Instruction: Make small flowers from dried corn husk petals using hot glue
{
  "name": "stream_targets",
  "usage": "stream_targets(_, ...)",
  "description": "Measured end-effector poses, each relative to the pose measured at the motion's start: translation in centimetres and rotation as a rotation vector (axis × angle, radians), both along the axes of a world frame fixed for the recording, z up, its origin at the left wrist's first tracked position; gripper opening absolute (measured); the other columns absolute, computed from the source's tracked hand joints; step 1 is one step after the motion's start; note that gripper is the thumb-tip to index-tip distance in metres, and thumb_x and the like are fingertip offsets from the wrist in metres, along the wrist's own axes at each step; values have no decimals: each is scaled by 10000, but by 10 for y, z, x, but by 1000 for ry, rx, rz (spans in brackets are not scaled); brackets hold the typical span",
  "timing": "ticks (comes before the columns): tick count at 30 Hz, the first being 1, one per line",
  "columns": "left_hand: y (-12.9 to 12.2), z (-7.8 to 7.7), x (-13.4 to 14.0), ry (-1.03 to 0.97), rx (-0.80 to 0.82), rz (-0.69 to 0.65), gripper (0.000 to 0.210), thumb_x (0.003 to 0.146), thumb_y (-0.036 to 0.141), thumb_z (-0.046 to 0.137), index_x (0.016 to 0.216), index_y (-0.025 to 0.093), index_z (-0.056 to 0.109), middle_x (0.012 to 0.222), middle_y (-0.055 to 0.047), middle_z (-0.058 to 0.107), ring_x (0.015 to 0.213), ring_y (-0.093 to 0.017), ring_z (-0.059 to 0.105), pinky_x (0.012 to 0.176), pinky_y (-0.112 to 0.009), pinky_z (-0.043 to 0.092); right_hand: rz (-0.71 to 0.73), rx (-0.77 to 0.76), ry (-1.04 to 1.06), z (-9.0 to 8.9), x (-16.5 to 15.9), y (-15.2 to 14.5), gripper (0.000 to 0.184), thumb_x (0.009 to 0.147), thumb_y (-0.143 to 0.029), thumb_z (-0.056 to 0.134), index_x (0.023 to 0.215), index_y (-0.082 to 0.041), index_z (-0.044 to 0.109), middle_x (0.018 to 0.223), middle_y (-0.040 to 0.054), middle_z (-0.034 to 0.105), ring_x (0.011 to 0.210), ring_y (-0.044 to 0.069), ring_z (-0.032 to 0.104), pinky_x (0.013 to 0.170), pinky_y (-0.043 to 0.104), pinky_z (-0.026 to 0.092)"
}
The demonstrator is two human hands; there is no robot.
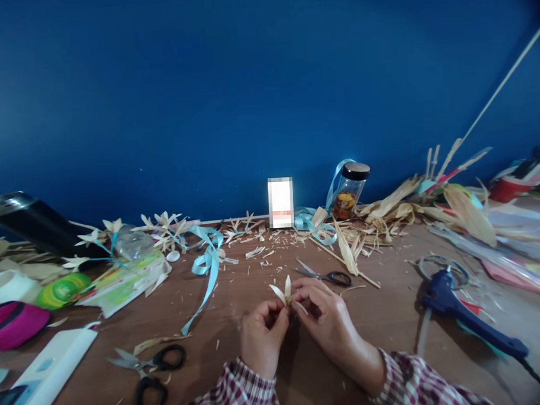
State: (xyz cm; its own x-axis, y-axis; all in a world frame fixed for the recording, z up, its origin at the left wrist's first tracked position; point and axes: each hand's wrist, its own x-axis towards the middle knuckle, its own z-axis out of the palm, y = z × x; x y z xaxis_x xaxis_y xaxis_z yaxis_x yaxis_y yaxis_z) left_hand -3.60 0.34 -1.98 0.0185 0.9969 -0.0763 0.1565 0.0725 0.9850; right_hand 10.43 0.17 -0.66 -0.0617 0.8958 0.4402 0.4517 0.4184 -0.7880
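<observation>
Between my two hands, above the brown table (215, 372), is a small pale flower (286, 292) of dried husk petals. My left hand (264, 334) pinches it low down with thumb and forefinger. From the other side, the fingertips of my right hand (326, 316) are closed at its petals. The flower's base is hidden behind my fingers. Just beyond my right hand lie dark-handled scissors (320, 274). A second, larger pair of scissors (145, 369) lies spread to the left of my left hand.
A blue glue gun (463, 313) with a cord rests at the right. Light blue ribbon (207, 259), finished husk flowers (163, 224), a lidded jar (350, 190) and dried husks (395, 206) line the back. A white power strip (54, 373) lies front left.
</observation>
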Motion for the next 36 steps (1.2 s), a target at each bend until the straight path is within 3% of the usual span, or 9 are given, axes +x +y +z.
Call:
stream_targets(14, 0, 2, 1, 45, -11, -8, 204, 703, 337, 596, 711, 135, 626, 600, -37, 633, 527, -144, 563, 491, -220, 426, -11, -22, -46, 0, -2, -1, 109, 760, -103, 528, 760, -199, 580, 948, 63, 614, 795, 158, 601, 634, 226, 487)
stream_targets(27, 3, 0, -1, -26, -23, 20, 169, 674, 306, 610, 653, 139, 599, 545, -9, 598, 497, -126, 536, 478, -201, 407, 95, 90, -138, 1, 1, -4, 192, 784, -92, 516, 877, -227, 616, 1045, 60, 578, 942, 169, 568, 811, 275, 463)
stream_targets(36, 2, 3, 0, -112, -49, -10, 164, 689, 295, 615, 702, 132, 609, 611, -20, 614, 557, -137, 550, 523, -217, 432, 63, 29, -23, -2, -1, 0, 210, 761, -89, 537, 920, -213, 597, 969, 56, 606, 910, 167, 574, 782, 270, 475)
